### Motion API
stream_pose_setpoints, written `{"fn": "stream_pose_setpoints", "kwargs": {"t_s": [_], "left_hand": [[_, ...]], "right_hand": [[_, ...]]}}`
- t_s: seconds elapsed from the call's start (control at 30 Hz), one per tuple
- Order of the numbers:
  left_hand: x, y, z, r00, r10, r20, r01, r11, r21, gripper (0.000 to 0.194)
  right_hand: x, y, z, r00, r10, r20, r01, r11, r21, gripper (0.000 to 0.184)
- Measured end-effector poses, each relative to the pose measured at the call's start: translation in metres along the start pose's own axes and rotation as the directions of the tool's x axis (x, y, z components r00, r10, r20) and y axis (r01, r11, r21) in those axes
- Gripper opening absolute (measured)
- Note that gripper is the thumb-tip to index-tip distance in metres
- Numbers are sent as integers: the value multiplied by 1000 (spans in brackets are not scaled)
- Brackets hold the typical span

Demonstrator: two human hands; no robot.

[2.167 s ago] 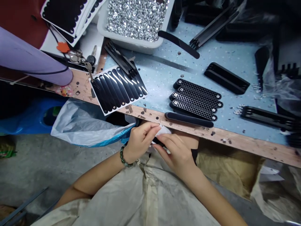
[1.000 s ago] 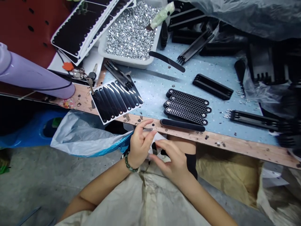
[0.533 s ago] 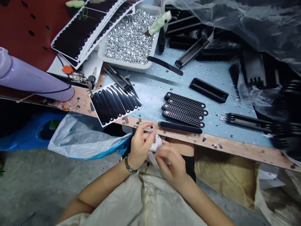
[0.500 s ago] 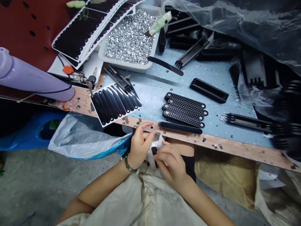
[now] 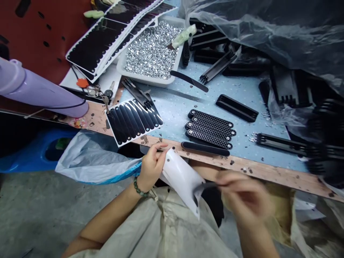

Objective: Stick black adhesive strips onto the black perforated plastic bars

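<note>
My left hand [image 5: 151,167] pinches the upper left edge of a curled white sticker backing sheet [image 5: 181,177] in front of the bench edge. My right hand [image 5: 245,197], smeared by motion, grips the end of a black adhesive strip [image 5: 207,186] that stretches from the lower right of the sheet. The strip's far end still meets the backing. Just beyond, a plain black bar [image 5: 205,148] lies along the bench edge. Behind it, several black crosshatched handle pieces [image 5: 209,129] with silver washers in their ends lie side by side.
A white tray [image 5: 145,81] of small silver washers stands at the back. Left of it are sheets of black stickers [image 5: 88,53], keys [image 5: 107,95] and a purple bottle [image 5: 45,89]. Another sticker sheet [image 5: 134,120] lies near the edge. Black slotted parts [image 5: 282,143] and plastic wrap [image 5: 255,32] fill the right.
My right hand has moved right, away from my left, drawing the black strip outward. The backing sheet now shows broad and curled between the hands. The view has shifted slightly.
</note>
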State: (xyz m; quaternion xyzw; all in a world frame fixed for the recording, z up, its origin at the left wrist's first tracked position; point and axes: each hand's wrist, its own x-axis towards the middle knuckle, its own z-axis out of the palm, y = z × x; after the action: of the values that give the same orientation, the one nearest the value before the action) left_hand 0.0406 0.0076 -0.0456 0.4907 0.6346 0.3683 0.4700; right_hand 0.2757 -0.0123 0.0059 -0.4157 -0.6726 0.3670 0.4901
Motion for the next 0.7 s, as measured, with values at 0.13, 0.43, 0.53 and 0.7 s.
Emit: {"fn": "stream_pose_setpoints", "kwargs": {"t_s": [0.13, 0.43, 0.53, 0.7], "left_hand": [[-9, -8, -27, 962, 218, 164, -271, 833, 483, 28], [-26, 53, -28, 911, 184, 369, -128, 977, -171, 47], [-16, 62, -5, 950, 77, 301, 18, 953, -301, 13], [-2, 64, 6, 957, 10, 291, 71, 961, -269, 10]], "right_hand": [[5, -4, -35, 788, 264, -555, -180, 963, 202, 26], [10, 7, 13, 871, 418, -258, -310, 876, 370, 20], [10, 5, 13, 913, 340, -227, -317, 939, 130, 21], [14, -8, -17, 936, -142, -323, -95, 780, -619, 55]]}}
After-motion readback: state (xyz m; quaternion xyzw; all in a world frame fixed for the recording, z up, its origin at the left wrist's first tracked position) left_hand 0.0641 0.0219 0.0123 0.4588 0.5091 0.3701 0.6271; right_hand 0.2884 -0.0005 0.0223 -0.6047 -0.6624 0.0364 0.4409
